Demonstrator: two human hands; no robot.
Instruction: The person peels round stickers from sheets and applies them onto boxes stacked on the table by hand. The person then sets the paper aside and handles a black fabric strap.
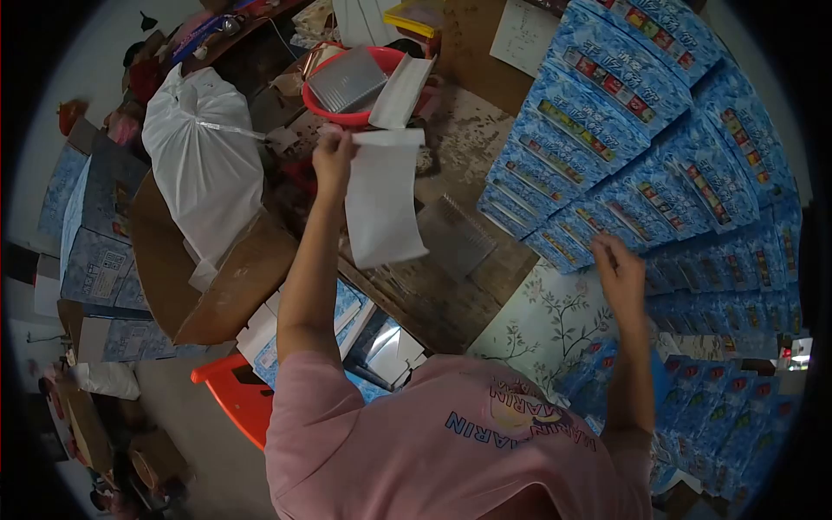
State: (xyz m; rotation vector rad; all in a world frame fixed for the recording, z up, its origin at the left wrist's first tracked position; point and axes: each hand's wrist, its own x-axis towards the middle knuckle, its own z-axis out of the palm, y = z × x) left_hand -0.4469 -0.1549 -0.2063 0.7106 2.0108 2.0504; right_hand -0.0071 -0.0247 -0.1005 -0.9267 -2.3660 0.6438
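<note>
My left hand (333,161) is closed, pinching the upper left corner of a flat white sheet (384,208). The sheet hangs over the wooden table; whether it is paper or a thin plastic sleeve I cannot tell. Beside the front of the stacked blue printed boxes (598,152) is my right hand (619,270), fingers loosely bent and apart, with nothing visible in them. Contact between its fingertips and a box is unclear. Just above my left hand stands a red basin (334,113) containing a clear ridged plastic piece (349,80) and another white sheet (402,94).
A clear ridged plastic piece (455,236) lies on the worn wooden table (472,130). Left of it, a tied white sack (208,147) stands in an open cardboard box (230,290). An orange-red plastic chair (232,394) is at my left side. Floral cloth (542,321) lies by the blue boxes.
</note>
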